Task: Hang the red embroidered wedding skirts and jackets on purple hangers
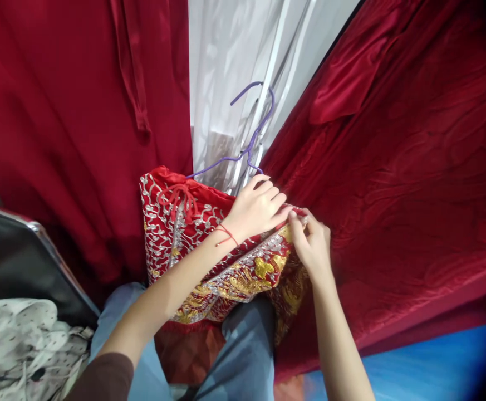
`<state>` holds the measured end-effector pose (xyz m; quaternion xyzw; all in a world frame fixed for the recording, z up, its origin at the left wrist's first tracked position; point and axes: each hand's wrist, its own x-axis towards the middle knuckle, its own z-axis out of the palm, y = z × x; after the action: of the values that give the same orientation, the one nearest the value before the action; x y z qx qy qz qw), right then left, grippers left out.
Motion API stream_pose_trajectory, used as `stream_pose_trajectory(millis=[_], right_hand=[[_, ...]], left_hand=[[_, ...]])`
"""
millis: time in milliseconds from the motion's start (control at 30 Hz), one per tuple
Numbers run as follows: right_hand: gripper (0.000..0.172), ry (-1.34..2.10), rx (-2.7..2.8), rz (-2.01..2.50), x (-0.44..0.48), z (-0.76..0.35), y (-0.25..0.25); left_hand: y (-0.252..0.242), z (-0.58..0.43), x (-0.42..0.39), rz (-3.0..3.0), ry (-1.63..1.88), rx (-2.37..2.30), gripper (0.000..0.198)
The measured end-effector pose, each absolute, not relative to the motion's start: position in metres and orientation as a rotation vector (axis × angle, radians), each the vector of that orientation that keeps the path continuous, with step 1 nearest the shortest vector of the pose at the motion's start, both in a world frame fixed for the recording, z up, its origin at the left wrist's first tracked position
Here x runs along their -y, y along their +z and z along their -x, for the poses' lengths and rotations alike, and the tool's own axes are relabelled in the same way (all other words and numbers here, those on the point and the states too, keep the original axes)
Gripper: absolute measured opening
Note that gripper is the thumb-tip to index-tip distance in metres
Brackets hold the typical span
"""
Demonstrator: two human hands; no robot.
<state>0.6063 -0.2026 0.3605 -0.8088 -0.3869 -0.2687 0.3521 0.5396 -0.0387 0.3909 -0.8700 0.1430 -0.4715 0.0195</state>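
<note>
Head view: both hands on embroidered garment at hanger

Head camera looks down on a red embroidered garment (209, 250) with silver and gold patterning. It hangs in front of the person's lap, draped from a purple hanger (249, 150) whose hook rises above it.

Left hand (257, 209): fingers curled and closed over the garment's upper edge, just beside the lower end of the hanger wire. A thin red bracelet (226, 234) sits on this wrist.

Right hand (313, 245): fingertips pinched shut on the same upper edge, touching the left hand's fingers. Whether any fastening lies between the fingertips cannot be told.

A knotted red cord lies on the garment's upper left portion. The lower hem falls across the person's blue jeans (246, 356).

Surroundings: a red curtain (59, 111) hangs to the left, and heavier red patterned cloth (413, 167) to the right. A white translucent sheet (226, 67) hangs between them, behind the hanger. At lower left lie a dark panel with a metal rim (13, 262) and a pale spotted cloth (17, 345). A blue surface (435, 362) shows at lower right.
</note>
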Motion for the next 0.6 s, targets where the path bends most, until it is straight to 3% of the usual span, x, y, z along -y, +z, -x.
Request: stream_pose_trajectory(millis=[300, 433, 600], right_hand=[[0.039, -0.678, 0.723, 1.971, 0.252, -0.583, 0.344], [0.043, -0.745, 0.424, 1.986, 0.277, -0.565, 0.308], [0.052, -0.594, 0.117, 2.078, 0.300, -0.535, 0.256]], left_hand=[[0.401, -0.515, 0.015, 2.595, -1.246, -0.612, 0.022], [0.399, -0.521, 0.010, 2.657, -1.282, -0.669, 0.022], [0.390, -0.535, 0.004, 2.709, -1.350, -0.672, 0.024]])
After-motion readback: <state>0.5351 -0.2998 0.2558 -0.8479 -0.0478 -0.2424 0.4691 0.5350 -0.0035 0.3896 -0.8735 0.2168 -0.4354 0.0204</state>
